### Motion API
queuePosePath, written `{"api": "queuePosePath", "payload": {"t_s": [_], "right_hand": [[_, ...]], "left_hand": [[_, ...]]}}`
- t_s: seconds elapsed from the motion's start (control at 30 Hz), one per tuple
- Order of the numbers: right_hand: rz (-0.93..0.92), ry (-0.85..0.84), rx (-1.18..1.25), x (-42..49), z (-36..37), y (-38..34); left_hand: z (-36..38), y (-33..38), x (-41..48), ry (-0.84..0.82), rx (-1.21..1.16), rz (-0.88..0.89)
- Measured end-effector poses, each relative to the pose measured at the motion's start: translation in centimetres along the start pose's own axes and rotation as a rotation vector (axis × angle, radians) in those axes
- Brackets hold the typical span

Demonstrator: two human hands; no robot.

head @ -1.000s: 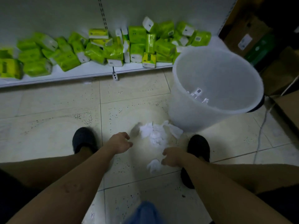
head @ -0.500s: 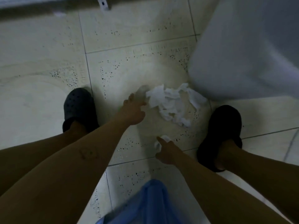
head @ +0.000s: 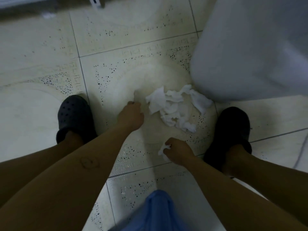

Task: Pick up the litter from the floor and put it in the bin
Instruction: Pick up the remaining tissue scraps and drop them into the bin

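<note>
Fingers (head: 169, 143) of the right hand (head: 179, 151) are curled tight round a small scrap of white tissue (head: 161, 152), which pokes out on the thumb side. On the left hand (head: 130, 115) the fingers are bent under and their tips are hidden by the back of the hand, so I cannot tell whether they grip anything. This hand sits just beside the left edge of the pile of crumpled tissue (head: 173, 108) without clearly touching it.

That pile lies on the floor (head: 50, 55) between the feet, its far right corner close against the foot of the white plastic bin (head: 250, 55). Blurred and cut off by the top and right edges, the bin shows neither rim nor inside. Pale speckled tiles with dark grout lines make up the floor. A shelf base (head: 41, 2) runs along the top edge, and a thin cable (head: 300, 152) crosses the tiles at far right.

Two black clogs show, a left clog (head: 75, 116) and a right clog (head: 231, 130). One fold of blue cloth (head: 156, 212) hangs at the bottom edge.
</note>
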State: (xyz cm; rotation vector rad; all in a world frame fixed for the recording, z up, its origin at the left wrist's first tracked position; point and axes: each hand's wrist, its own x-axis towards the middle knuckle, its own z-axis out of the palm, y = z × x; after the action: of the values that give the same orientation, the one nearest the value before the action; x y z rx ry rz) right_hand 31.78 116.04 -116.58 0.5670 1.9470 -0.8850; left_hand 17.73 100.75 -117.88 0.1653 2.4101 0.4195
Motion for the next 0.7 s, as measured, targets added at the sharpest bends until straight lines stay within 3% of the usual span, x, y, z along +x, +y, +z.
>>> {"api": "queuePosePath", "payload": {"t_s": [0.27, 0.47, 0.7], "right_hand": [[-0.137, 0.161, -0.07, -5.8, -6.0, -4.7], [-0.261, 0.344, -0.167, -12.5, -11.2, -7.0], [-0.386, 0.506, -0.089, -20.0, -15.5, -7.7]], "left_hand": [[-7.7, 3.0, -7.0, 0.149, -0.14, 0.049], [-13.5, 7.2, -12.1, 0.235, -0.399, -0.009], [-17.1, 12.7, -17.6, 0.346, -0.484, 0.069]]}}
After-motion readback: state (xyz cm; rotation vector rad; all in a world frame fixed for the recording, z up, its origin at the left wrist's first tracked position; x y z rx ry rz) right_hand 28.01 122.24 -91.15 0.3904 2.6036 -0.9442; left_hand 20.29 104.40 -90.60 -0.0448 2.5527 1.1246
